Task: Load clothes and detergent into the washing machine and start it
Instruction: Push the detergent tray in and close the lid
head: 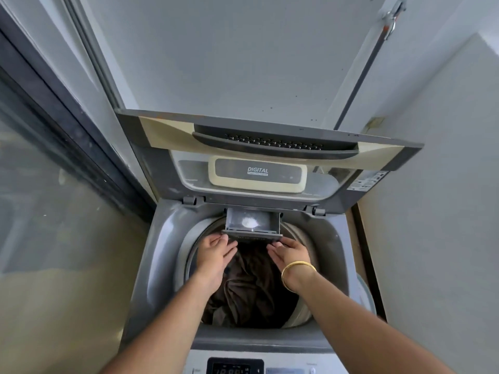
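Observation:
A grey top-loading washing machine (159, 238) stands below me with its lid (259, 147) raised upright. Dark brown clothes (251, 287) lie in the drum. At the back of the opening the detergent drawer (252, 222) is pulled out, with a small heap of white powder (249, 222) in it. My left hand (213, 255) and my right hand (290, 252) reach over the drum, fingers touching the drawer's front edge at its left and right ends. A gold bangle sits on my right wrist.
The control panel with a lit digital display (235, 367) is at the bottom edge. A glass door (54, 211) flanks the machine on the left, a white wall (445, 211) on the right. A tap and hose (391, 17) hang at the upper right.

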